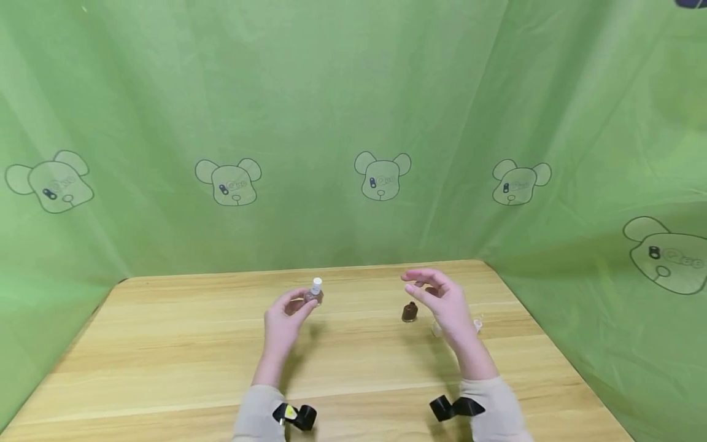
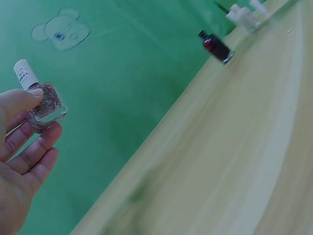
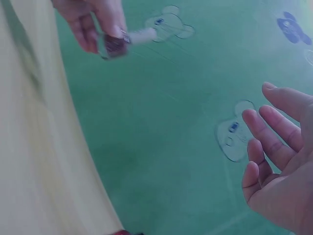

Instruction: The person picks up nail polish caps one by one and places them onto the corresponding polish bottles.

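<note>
My left hand (image 1: 283,325) holds a nail polish bottle (image 2: 48,104) above the table, thumb on one side and fingers on the other. The bottle has clear glass, glittery brownish-pink contents and a white cap (image 2: 25,74). Raised over the right part of the table, my right hand (image 1: 448,307) holds nothing, its fingers loosely bent and apart from the thumb. Just left of and below it in the head view, a dark red nail polish bottle (image 1: 409,312) with a black top stands upright on the wood.
Beyond the dark red bottle, the left wrist view shows a clear bottle (image 2: 245,19) and other small white pieces, partly hidden by my right arm in the head view. The wooden table (image 1: 182,344) ends at a green curtain (image 1: 309,123) printed with bear heads, behind and at the sides.
</note>
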`<action>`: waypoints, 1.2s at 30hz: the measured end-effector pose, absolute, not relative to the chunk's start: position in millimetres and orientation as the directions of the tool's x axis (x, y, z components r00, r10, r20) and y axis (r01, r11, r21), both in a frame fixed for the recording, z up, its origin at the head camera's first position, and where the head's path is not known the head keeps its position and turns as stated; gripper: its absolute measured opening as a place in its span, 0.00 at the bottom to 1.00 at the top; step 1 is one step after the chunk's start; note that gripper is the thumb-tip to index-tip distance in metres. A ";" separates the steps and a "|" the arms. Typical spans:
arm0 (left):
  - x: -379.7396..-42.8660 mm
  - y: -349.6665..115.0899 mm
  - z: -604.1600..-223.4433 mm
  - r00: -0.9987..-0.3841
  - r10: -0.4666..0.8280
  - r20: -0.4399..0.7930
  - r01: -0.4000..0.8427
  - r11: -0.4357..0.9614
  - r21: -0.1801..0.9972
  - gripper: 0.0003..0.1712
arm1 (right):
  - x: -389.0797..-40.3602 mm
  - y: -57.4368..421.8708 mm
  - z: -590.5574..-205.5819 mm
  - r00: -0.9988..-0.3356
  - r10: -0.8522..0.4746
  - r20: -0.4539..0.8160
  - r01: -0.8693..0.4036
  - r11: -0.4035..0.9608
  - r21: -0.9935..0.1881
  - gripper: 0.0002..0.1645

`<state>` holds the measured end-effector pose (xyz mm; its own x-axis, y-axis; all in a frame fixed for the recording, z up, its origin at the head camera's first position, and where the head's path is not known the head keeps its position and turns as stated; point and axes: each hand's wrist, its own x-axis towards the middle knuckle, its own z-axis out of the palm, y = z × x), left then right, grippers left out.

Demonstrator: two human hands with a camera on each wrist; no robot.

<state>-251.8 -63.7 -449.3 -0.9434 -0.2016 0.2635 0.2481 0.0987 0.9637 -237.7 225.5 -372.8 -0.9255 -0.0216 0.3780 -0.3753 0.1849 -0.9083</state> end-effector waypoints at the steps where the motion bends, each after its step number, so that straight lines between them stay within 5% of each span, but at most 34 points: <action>1: -252.5 -67.3 -450.0 -0.943 -0.211 0.258 0.242 0.099 0.965 0.19 | -237.6 228.8 -371.6 -0.921 -0.018 0.388 -0.385 0.183 -0.905 0.20; 20: -264.3 -124.6 -483.8 -0.977 -0.200 0.077 0.062 0.076 0.995 0.23 | -233.2 288.7 -359.0 -0.883 0.131 0.450 -0.452 0.018 -0.892 0.15; 36: -283.5 -157.4 -494.0 -0.979 -0.190 0.073 0.040 0.174 0.984 0.25 | -236.8 340.2 -372.4 -0.870 0.227 0.437 -0.466 -0.092 -0.880 0.17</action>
<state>-283.5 -157.4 -494.0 -0.9791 -0.1895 0.0732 0.0400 0.1737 0.9840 -236.8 340.2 -372.4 -0.8703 0.2268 0.4372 -0.4660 -0.0917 -0.8800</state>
